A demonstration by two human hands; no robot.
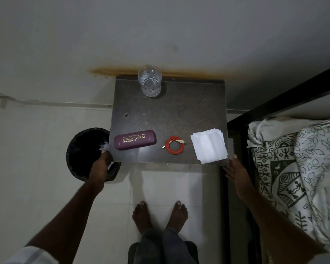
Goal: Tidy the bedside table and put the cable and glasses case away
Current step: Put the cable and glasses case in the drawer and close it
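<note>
Left hand (100,166) over bin (78,149), gripping a white scrap (104,146): looks like the trash step. Right hand (236,169) flat, holding nothing, at table (170,115) corner. Case (135,140) and cable (174,145) sit untouched at table front. Next: release the scrap, grab those.

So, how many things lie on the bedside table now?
4: a glass at the back, a purple glasses case front left, a coiled orange cable front middle, a white tissue stack front right.
</note>
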